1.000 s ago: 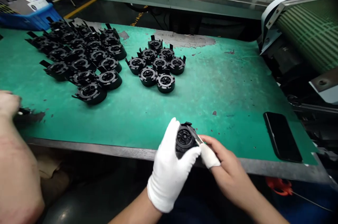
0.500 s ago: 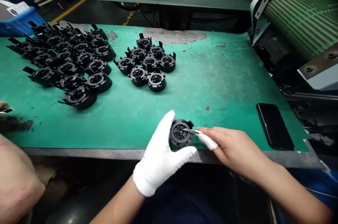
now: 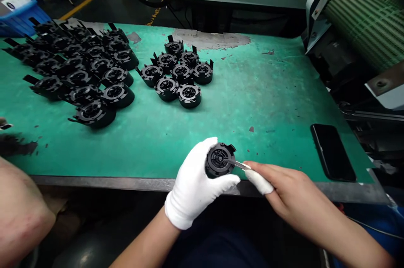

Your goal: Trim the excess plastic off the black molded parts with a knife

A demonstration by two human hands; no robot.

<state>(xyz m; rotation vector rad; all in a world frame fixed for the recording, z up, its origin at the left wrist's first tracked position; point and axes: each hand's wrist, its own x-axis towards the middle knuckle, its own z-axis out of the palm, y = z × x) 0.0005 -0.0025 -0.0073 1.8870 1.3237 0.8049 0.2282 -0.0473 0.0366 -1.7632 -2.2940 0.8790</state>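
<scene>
My left hand (image 3: 195, 184), in a white glove, is wrapped around the side of a round black plastic part (image 3: 217, 160) at the table's front edge. The part's ribbed face points up, and a small tab sticks out at its upper right. Bare except for a white cover on the thumb, my right hand (image 3: 277, 184) grips a slim metal blade, like a trimming knife (image 3: 238, 164). The blade's tip touches or hovers just over the part's face, right of its middle; I cannot tell which. The knife's handle is hidden inside my hand.
Several similar black parts (image 3: 181, 72) stand mid-table, with a larger cluster (image 3: 78, 76) at left. A black phone (image 3: 333, 152) lies at right. A green conveyor belt (image 3: 366, 15) rises beyond. Another person's arm (image 3: 23, 213) reaches in at left; a blue basket (image 3: 19, 19) sits behind.
Both hands, the round part and the knife have shifted slightly right in view. The blade tip has moved from near the part's centre toward its right side.
</scene>
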